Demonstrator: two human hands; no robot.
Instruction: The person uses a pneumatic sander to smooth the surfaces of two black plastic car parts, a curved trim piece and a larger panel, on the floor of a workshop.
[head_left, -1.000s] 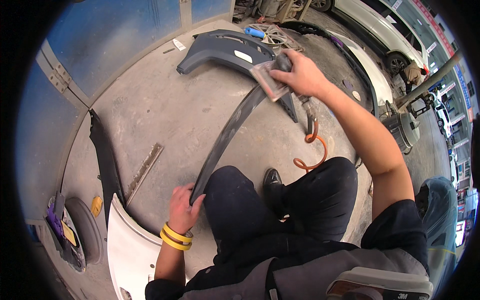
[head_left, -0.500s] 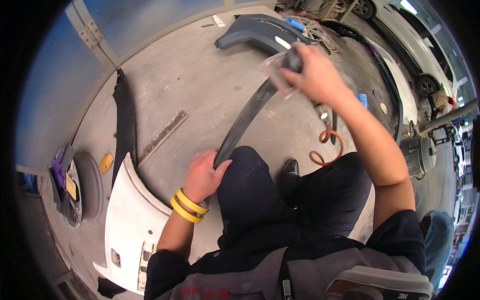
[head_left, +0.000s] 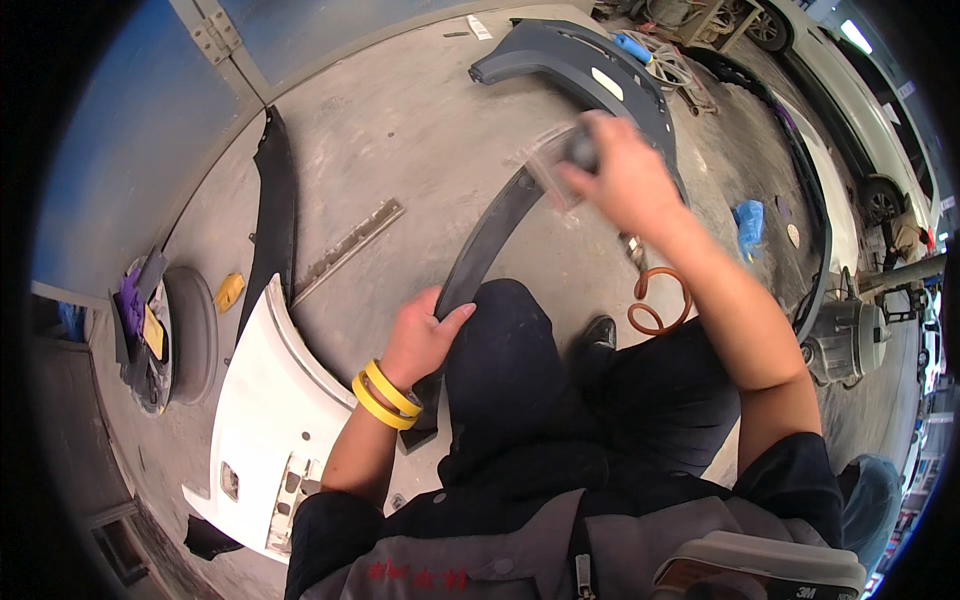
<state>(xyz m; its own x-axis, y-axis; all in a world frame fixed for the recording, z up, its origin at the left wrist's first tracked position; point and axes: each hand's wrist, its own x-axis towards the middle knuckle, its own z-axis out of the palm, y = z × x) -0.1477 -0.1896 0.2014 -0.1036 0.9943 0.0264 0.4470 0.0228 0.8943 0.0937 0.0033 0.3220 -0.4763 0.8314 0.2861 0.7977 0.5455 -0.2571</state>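
Observation:
My left hand (head_left: 420, 345) grips a long, curved dark trim strip (head_left: 490, 230), fingers and thumb wrapped round it beside my knee. Its lower end shows below my wrist. My right hand (head_left: 630, 170), smeared by motion, is closed on the dark round top of a sander (head_left: 555, 165). The sander's squarish, see-through-looking base lies over the strip's far end and is blurred. An orange coiled hose (head_left: 660, 300) hangs under my right forearm. Two yellow rings (head_left: 385, 395) circle my left wrist.
A white car panel (head_left: 270, 420) lies left of me, with a dark narrow panel (head_left: 272, 210) beyond it. A metal strip (head_left: 350, 250) lies on the floor. A dark grey bumper (head_left: 560, 55) lies ahead; a metal drum-shaped unit (head_left: 845, 335) stands right.
My view has shifted, so surroundings sit differently in the picture. The sander still lies over the strip's far end in my blurred right hand. More of the strip's lower end shows below my left wrist.

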